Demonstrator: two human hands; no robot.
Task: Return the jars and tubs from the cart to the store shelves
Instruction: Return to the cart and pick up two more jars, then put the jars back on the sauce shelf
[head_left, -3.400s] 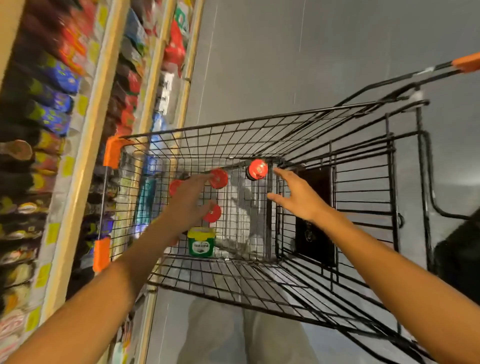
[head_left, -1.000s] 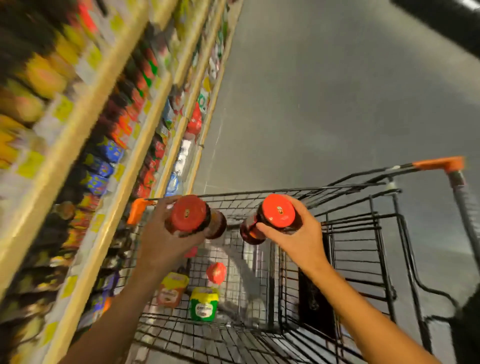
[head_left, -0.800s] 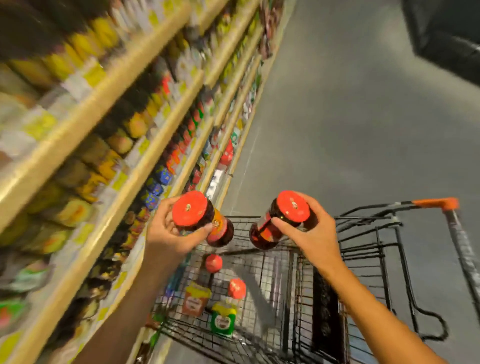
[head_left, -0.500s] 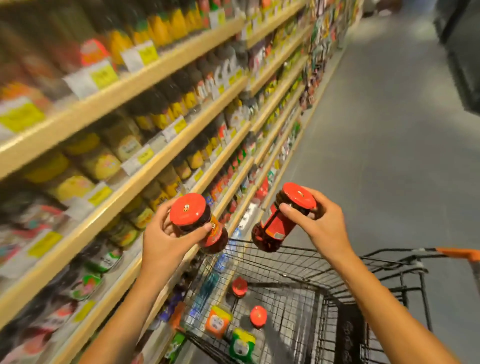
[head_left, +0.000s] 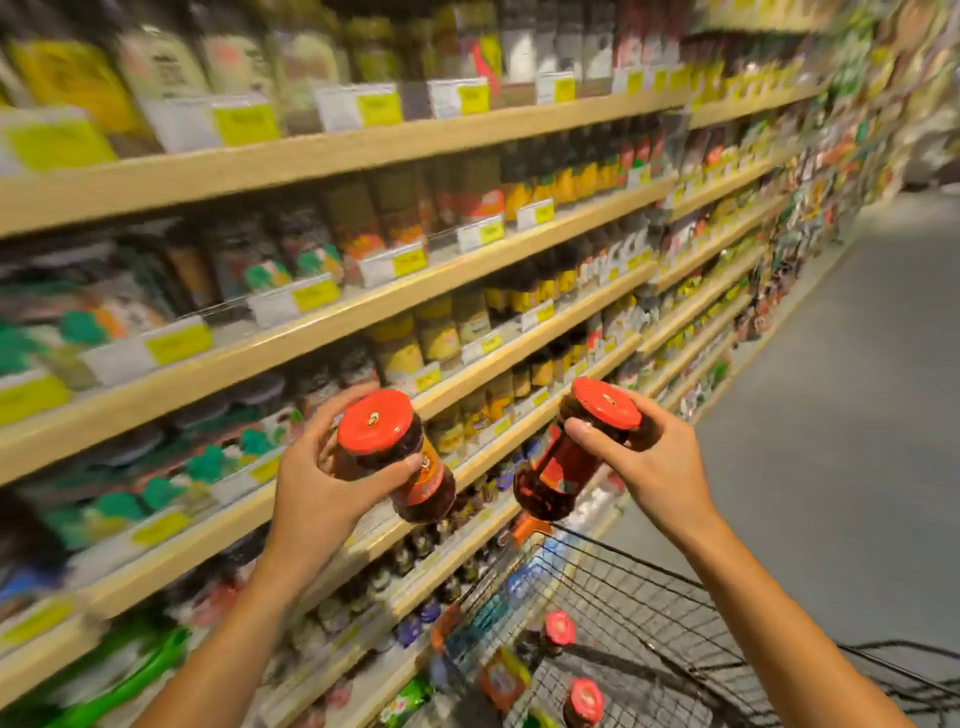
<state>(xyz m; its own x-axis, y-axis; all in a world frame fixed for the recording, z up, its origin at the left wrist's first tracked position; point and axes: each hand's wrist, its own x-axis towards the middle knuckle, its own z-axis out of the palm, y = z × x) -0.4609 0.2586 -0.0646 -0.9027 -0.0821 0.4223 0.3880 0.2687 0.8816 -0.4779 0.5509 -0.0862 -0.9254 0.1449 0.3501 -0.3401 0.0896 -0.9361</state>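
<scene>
My left hand grips a dark red-lidded jar just below its lid, held tilted in front of the shelves. My right hand grips a second red-lidded jar near its top, also tilted, to the right of the first. Both jars hang in the air above the black wire cart. Down in the cart lie two more red-lidded jars and an orange tub, partly cut off by the lower edge.
Wooden shelves packed with jars and bottles fill the left and run away to the far right, with yellow price tags along their edges. Grey aisle floor lies to the right of the cart.
Both hands reached into the cart, took one jar each and lifted them. My view has swung up from the cart to the shelves; the jars stay in my hands.
</scene>
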